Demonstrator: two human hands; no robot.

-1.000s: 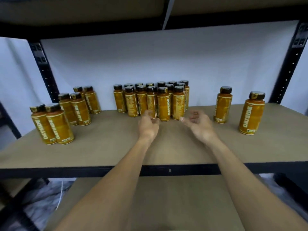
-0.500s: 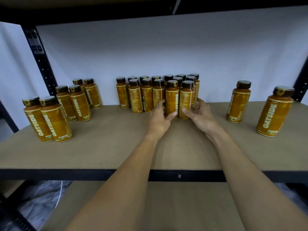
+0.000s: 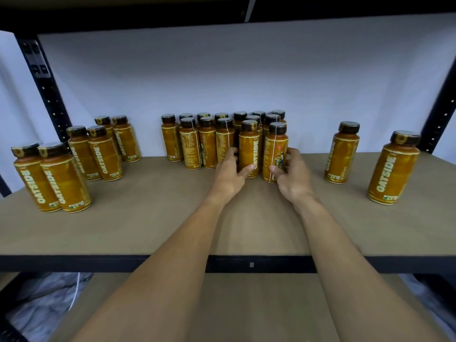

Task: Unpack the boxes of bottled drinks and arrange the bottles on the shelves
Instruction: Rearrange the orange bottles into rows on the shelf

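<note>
- Tan board shelf, matte, with a black metal front rail along the near edge.
- Black perforated uprights: left post and right post, both at the far corners.
- Plain white wall behind the shelf; the dark underside of the upper shelf runs across the top.
- A lower board of the same tan sits under the rail, with crumpled grey-white plastic on the floor at lower left.
- Centre cluster of orange bottles with dark caps stands far-centre in tight rows against the wall, all upright.
- Left hand has its fingers curled round the front-row bottle, thumb across the label; the bottle's base is on the board.
- Right hand wraps the neighbouring bottle just to the right, thumb in front and fingers behind; this one is also on the board.
- The two gripped bottles stand just beside each other at the near right end of the cluster.
- Left group: six bottles in three pairs, stepping diagonally from near left to the far wall.
- Two single bottles on the right, well apart: one mid-right, one near the right post.
- "OATSIDE" is readable on several labels.
</note>
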